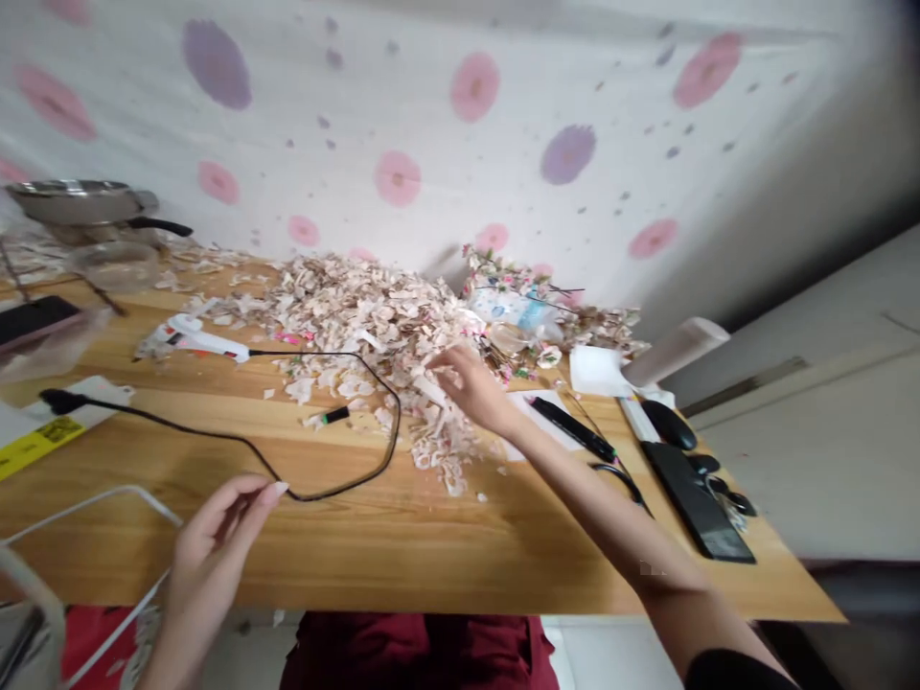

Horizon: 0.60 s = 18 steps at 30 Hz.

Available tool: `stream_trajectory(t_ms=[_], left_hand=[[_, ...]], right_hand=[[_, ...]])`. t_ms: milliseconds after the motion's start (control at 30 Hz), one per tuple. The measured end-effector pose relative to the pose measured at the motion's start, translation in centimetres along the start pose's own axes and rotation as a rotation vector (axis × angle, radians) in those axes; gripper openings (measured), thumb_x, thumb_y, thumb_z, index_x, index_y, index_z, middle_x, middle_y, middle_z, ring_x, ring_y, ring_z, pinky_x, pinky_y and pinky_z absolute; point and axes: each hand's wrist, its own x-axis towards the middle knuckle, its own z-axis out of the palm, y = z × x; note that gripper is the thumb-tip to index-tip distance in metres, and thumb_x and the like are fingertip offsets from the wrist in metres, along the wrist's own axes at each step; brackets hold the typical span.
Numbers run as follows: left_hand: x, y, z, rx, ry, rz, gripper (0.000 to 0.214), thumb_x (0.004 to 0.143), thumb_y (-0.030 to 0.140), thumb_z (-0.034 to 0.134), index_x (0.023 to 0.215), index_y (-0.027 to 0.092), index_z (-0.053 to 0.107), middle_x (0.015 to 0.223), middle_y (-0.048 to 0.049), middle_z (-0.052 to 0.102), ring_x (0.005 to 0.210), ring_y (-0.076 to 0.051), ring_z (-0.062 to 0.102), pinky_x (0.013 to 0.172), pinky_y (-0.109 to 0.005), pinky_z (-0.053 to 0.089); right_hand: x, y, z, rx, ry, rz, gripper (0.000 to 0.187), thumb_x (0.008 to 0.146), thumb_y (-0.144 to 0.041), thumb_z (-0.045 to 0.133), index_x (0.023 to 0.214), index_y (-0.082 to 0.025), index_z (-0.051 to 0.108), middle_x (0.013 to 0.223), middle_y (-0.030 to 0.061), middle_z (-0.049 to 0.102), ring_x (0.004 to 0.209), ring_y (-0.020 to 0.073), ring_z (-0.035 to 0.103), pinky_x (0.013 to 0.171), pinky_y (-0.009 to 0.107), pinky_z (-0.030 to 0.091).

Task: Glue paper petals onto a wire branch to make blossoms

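Because only the head view is on hand, findings are confined to it. At mid-table, toward the far side, lies the pile (352, 297) of pale flakes, its loose edge trailing toward the near side of the table (460, 565). The right hand (467, 388) is over the pile's near right part, fingers curled downward; whether they grasp any flakes cannot be told. The left hand (222, 532), near and left, has thumb and forefinger brought together on what appears to be a single pale flake (279, 490). Principal hazard: the cord (395, 431) loops across the wood between the hands and passes right beside the left fingertips; contact cannot be confirmed. Should either hand snag it, the glue gun (208, 337) to the left, lying on its side, could be dragged. Its heat is not shown; if hot, its tip, close to loose flakes, could scorch them, and a pulled gun could reach a hand. Second: a small black cylinder (335, 415) lies among stray flakes left of the right hand and could be gathered up with them by inattention. Third: the right forearm crosses low near the pen (571, 426); a sideways sweep could knock it toward the phone (697, 503). Fourth: the flakes look thin and probably brittle, so a hard pinch may crack them, and a careless rake may spread them nearer the table's edge.
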Motion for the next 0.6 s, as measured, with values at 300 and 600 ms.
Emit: stream_trajectory(t_ms=[300,600], left_hand=[[1.6,10.0,12.9,-0.066,-0.427,0.247,0.025,0.074,0.045,0.069,0.073,0.021,0.064,0.072,0.0005,0.063,0.073,-0.017,0.058,0.067,-0.023,0.046],[1.2,16.1,20.1,-0.114,-0.686,0.348,0.022,0.078,0.040,0.068,0.072,0.020,0.064,0.067,0.0018,0.056,0.064,-0.012,0.049,0.059,-0.023,0.037]], right_hand=[[-13.3,14.7,-7.3,-0.293,0.126,0.577,0.017,0.090,-0.016,0.050,0.099,-0.012,0.064,0.100,0.0126,0.069,0.094,0.0226,0.065,0.084,0.031,0.048],[-14.2,17.3,-6.5,-0.466,0.040,0.904,0.020,0.094,-0.028,0.060,0.106,-0.012,0.063,0.108,0.0077,0.065,0.097,0.0209,0.064,0.086,0.041,0.053]])
